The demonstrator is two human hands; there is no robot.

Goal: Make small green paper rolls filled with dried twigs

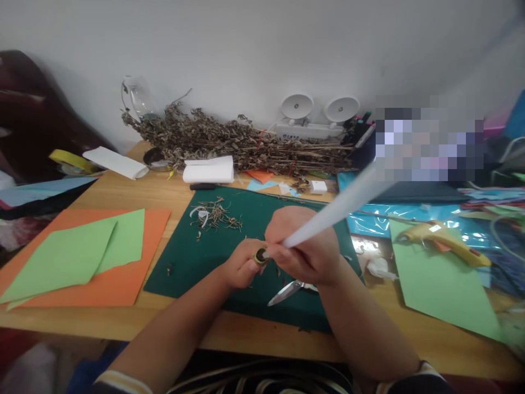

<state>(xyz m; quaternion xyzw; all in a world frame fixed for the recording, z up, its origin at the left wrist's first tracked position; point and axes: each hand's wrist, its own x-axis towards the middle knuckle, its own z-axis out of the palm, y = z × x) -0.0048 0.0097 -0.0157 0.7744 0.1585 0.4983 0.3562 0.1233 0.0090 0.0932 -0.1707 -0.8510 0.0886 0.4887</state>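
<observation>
Over the green cutting mat (pixel 176 257), my left hand (pixel 241 266) is closed round a small greenish paper tube (pixel 260 257) with a dark opening. My right hand (pixel 307 246) grips a long, translucent white glue stick (pixel 340 207) near its lower end. That end points at the tube's opening; whether it is inside, I cannot tell. The stick slants up to the right, away from me. Below my right hand lie scissors (pixel 285 293) with a blade showing and the handles partly hidden by my wrist. A heap of short dry stems (pixel 219 213) sits on the mat's far left part.
Bundled dried plants (pixel 229 139) lie along the wall, behind a white paper roll (pixel 208 169). Orange paper (pixel 151 230) and green sheets (pixel 69 254) are at left. To the right, a yellow glue gun (pixel 445 241) rests on green paper (pixel 443 290).
</observation>
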